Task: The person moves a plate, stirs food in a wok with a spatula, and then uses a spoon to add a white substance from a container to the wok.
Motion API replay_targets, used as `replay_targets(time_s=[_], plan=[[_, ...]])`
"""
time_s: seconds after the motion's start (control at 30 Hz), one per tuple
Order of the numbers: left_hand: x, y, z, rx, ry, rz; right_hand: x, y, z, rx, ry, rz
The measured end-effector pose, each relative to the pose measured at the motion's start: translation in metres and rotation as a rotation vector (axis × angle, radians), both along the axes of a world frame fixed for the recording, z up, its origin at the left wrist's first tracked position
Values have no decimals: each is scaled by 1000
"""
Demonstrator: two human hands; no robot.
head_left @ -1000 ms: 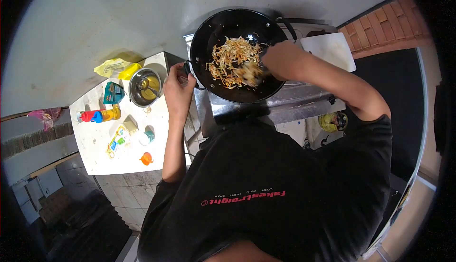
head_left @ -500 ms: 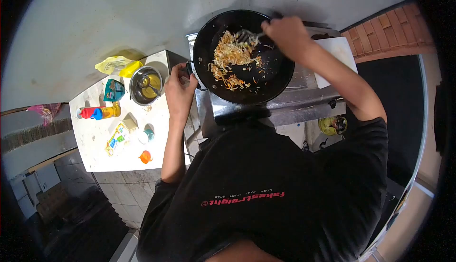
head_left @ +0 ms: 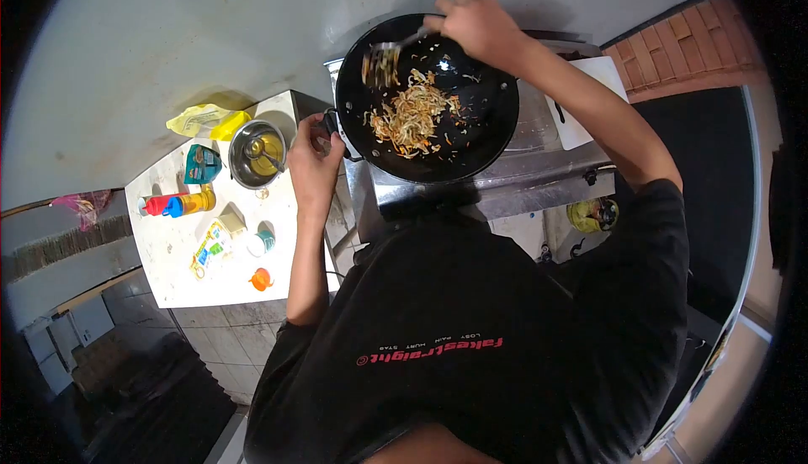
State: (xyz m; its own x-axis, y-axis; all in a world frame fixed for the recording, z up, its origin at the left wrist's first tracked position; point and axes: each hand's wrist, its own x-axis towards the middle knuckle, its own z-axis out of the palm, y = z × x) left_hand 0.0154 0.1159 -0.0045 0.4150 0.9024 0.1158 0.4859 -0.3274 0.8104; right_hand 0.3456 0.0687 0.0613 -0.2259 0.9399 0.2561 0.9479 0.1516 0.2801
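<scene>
The wok [head_left: 484,140] sits on the stove [head_left: 505,190], and the noodles [head_left: 412,119] lie heaped just off its centre, toward 7 o'clock. Loose strands are scattered across the dark metal from 1 to 4 o'clock.

The right hand [head_left: 475,26] hovers over the rim at 1 o'clock, fingers closed around the handle of a spatula [head_left: 383,64]. The spatula's head is lifted at 10 o'clock with a small load of noodles on it. The left hand [head_left: 313,161] is at 8 o'clock, wrapped around the wok's side handle [head_left: 333,123].

A steel bowl [head_left: 259,154] stands at 9 o'clock from that hand on a side table [head_left: 168,270], among bottles and packets. A white board [head_left: 589,106] lies at 3 o'clock from the wok.

To toss well, I judge the left hand should pin the wok firmly so it does not skate on the stove. The spatula should tip its load back over the heap, not near the 10 o'clock rim, where strands could spill. Sweeping in the strays from the 3 o'clock side would even the cooking. The right wrist is best held above the rim, clear of the hot metal.
</scene>
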Motion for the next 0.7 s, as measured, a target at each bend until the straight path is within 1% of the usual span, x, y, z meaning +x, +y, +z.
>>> replay_targets(time_s=[0.07, 0.1, 0.13, 0.2, 0.23, 0.27, 0.33, 0.37, 0.43, 0.47, 0.53, 0.57, 0.6, 0.67, 0.7], plan=[[1, 1, 1, 6, -3, -11, -5, -5, -5, -279, 110, 96], [1, 1, 2, 8, -5, -16, -6, -8, 2, -380, 138, 106], [0, 1, 1, 7, -5, -11, -6, -10, 12, -381, 138, 111], [-1, 2, 0, 3, 33, -8, -6, -14, 35, -417, 63, -85], [-2, 1, 0, -1, 34, -4, -5, -18, 46, -322, -12, -89], [-1, 0, 0, 7, 30, 0, -5, -18, 50, -325, -11, -90], [0, 0, 0, 18, 24, -6, -5, -19, 55, -119, -160, -179], [0, 0, 0, 3, 15, -5, -6, -19, 49, -119, -160, -185], [1, 0, 1, -8, 0, -1, -11, -18, 26, -200, -16, -281], [1, 1, 0, 9, 7, -7, -13, -20, 17, -196, -20, -279], [2, 1, 1, 28, 13, -6, -20, -27, 9, -518, 183, -236], [2, 1, 3, 22, 23, 1, -18, -31, 10, -564, 328, -215], [2, -1, 3, 14, 34, 8, -17, -33, 18, -568, 329, -213], [1, -1, 3, 5, 34, 5, -15, -36, 41, -437, 442, -159], [0, -1, 3, 4, 30, -3, -15, -35, 46, -364, 308, -192]])
